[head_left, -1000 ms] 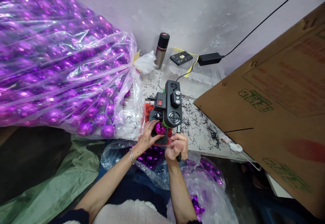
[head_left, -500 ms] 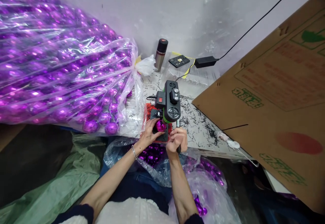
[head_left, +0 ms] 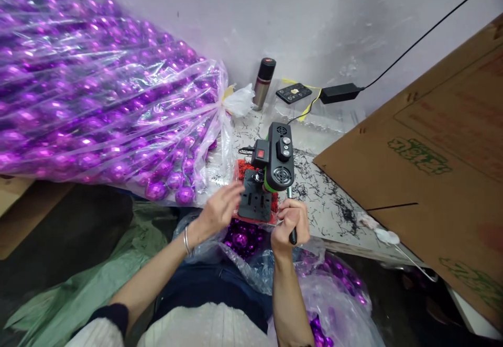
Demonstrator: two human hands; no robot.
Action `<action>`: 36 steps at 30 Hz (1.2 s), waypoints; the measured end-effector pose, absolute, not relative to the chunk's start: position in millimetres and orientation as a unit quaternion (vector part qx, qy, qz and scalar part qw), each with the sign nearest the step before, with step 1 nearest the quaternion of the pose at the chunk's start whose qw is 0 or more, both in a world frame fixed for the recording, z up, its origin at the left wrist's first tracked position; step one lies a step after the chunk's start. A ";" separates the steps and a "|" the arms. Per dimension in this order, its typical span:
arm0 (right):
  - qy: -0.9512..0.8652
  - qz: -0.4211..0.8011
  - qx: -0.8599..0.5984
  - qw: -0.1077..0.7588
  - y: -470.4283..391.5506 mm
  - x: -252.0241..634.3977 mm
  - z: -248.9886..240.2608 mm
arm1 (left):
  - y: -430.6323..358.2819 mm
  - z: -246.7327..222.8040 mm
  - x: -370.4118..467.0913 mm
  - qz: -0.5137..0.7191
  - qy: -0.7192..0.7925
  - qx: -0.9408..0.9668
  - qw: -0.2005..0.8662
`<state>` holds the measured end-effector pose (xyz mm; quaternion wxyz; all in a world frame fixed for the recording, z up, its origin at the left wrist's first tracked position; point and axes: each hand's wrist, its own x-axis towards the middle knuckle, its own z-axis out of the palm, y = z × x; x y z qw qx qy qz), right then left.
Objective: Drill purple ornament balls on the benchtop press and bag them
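A small black bench press with a red switch stands on the table, its black base plate bare over a red mat. My right hand is wrapped round the press's lever handle. Just left of the base plate is my left hand, fingers stretched out and slightly blurred, with nothing seen in them. Below the table edge, between my arms, an opened clear plastic bag holds shiny purple balls.
A big tied bag of purple balls fills the left side. At the right leans a cardboard box. Behind the press are a flask, a dark flat device and a black power adapter. Black scraps litter the table.
The purple ball under the press has gone from the base plate. My left hand has let go of it and drawn back left. My right hand stays on the lever; the view has shifted.
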<state>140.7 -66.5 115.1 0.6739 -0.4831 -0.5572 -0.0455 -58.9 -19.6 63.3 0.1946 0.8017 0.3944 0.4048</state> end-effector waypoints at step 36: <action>-0.551 -0.023 -0.501 0.666 -57.3 139.0 168.4 | -25.3 49.2 -11.2 0.445 0.507 0.493 0.550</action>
